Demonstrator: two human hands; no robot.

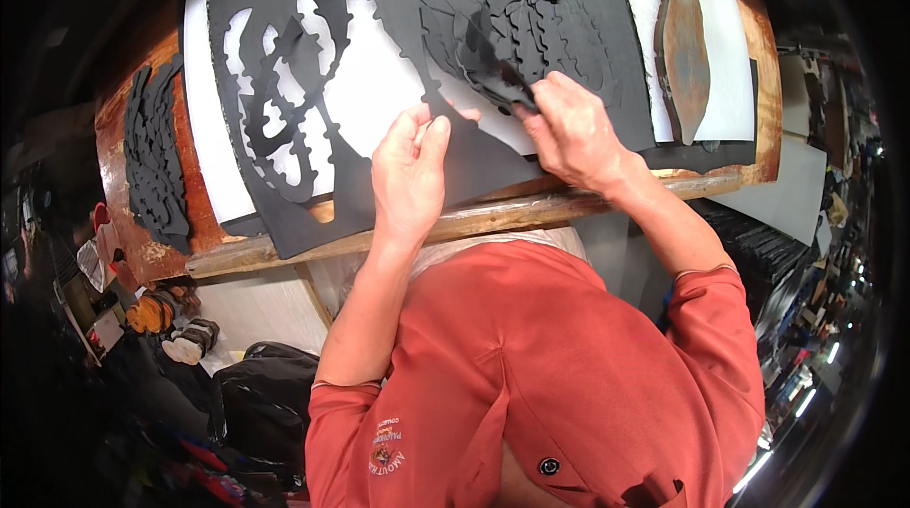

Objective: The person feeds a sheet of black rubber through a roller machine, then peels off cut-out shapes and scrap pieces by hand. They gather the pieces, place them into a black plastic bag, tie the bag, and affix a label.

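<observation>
A hard tug by you could tear the thin strips between cut-outs in the black sheet [464, 167], which overhangs the tabletop's front edge [493, 208]. Your hands are apart: your left hand [408, 172], thumb uppermost, pinches the sheet near that edge, while your right hand [575, 134], knuckles up, grips a blurred dark bunch [490, 61], probably cut pieces.

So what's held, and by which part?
The right hand grips a black piece by its near end; the left hand holds the black sheet by a cut edge.
</observation>
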